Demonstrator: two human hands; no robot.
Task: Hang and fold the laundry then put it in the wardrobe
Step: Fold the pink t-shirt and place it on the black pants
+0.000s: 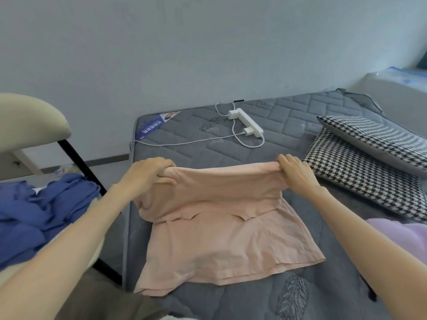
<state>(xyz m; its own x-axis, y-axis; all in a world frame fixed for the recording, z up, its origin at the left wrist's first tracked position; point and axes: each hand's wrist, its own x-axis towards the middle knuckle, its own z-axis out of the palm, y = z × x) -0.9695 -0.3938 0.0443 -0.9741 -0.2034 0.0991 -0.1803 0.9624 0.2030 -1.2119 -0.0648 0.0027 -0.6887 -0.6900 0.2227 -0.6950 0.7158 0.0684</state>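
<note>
We held the peach top [221,239] by its far fold: our left hand [147,172] gripped the left end, fingers curled round the bunched cloth, and our right hand [295,175] pinched the right end. The fold was raised a little, while the near half lay flat on the grey mattress [300,116]. Farther off sat a white power strip [246,122] with its cables. Two houndstooth pillows [369,176] lay stacked at right — a blue garment [41,211] was heaped at left.

lilac garment [407,236] cut by right edge, mattress label [151,126] print unreadable
</note>
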